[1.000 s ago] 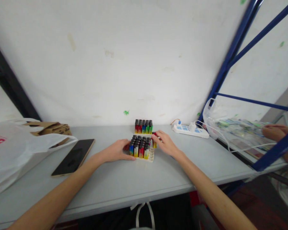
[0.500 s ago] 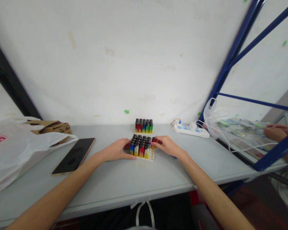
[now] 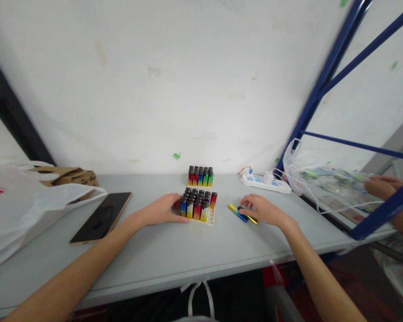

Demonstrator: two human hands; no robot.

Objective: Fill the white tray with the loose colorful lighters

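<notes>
Colourful lighters (image 3: 196, 206) with black tops stand in rows in a cream tray (image 3: 206, 222), whose right column shows bare slots at the front. A red and yellow lighter (image 3: 213, 201) stands at the back of that column. My left hand (image 3: 164, 209) is curled round the tray's left side, thumb at its front corner. To the right, my right hand (image 3: 260, 209) hovers low with fingers bent and apart over loose lighters lying flat. One is yellow and blue (image 3: 237, 213); a golden one (image 3: 253, 219) lies partly under the fingers.
A second block of lighters (image 3: 200, 176) stands behind by the wall. A power strip (image 3: 266, 183) with cables is at back right, beside a blue rack post (image 3: 305, 107). On the left are a phone (image 3: 101, 218) and a white plastic bag (image 3: 23, 210). Another person's hand (image 3: 383, 185) is far right.
My right hand has let go of the red and yellow lighter, now upright in the tray, and moved right to the loose lighters. My left hand stays at the tray.
</notes>
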